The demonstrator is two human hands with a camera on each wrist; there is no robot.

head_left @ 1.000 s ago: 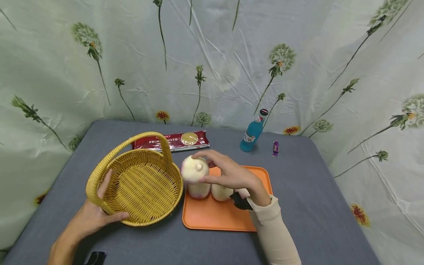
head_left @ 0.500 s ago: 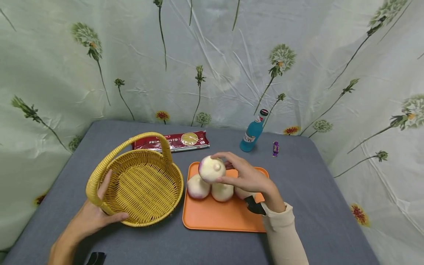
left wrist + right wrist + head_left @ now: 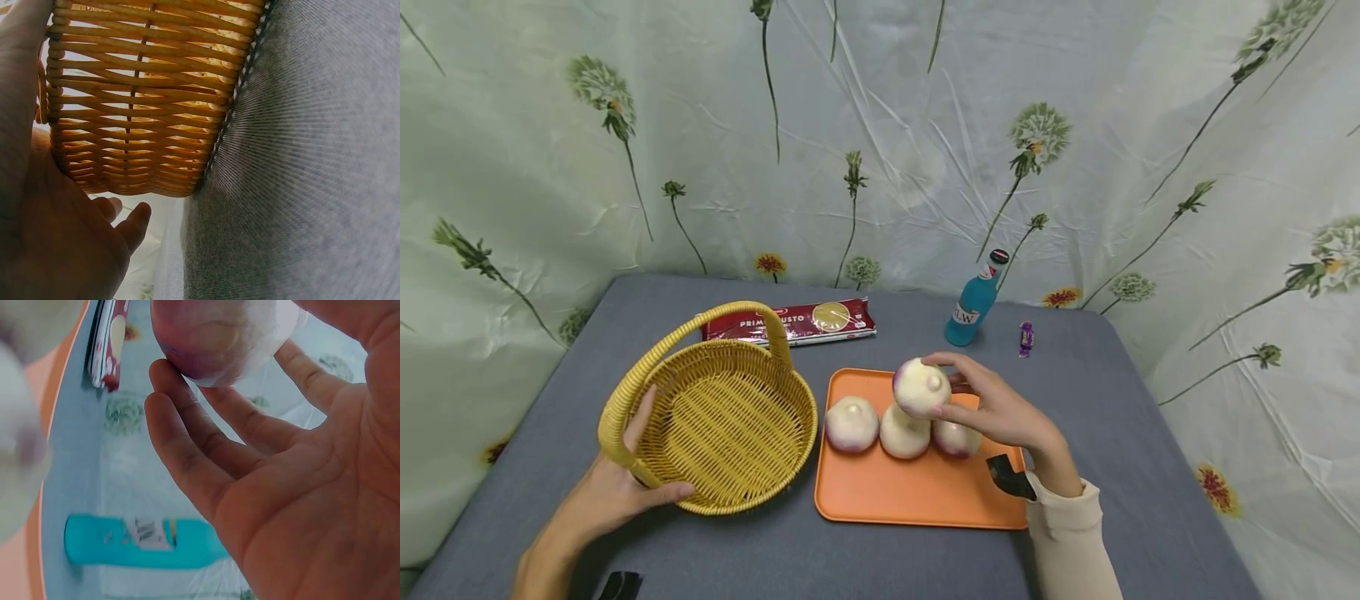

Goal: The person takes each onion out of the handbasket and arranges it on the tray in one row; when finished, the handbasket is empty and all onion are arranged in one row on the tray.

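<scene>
Your head view looks down over the whole tabletop (image 3: pixel 1112 433); wrist views sit close, sharing basket (image 3: pixel 150 94) and bottle (image 3: pixel 144 549).

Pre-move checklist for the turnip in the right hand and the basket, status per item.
1. Grip on turnip: right hand pinches it with fingertips and thumb, lifted above the tray. Ok.
2. Basket steadied: left hand holds the near rim. Ok.
3. Basket interior free: nothing inside it in the head view. Ok.
4. Handle clearance: it arches over the basket's far side, so the tray-side rim looks open. Probably ok.
5. Other turnips settled: three lie on the orange tray below the held one; whether it touches them, cannot tell.
6. Blue bottle upright behind the tray, clear of the hand. Ok.
</scene>
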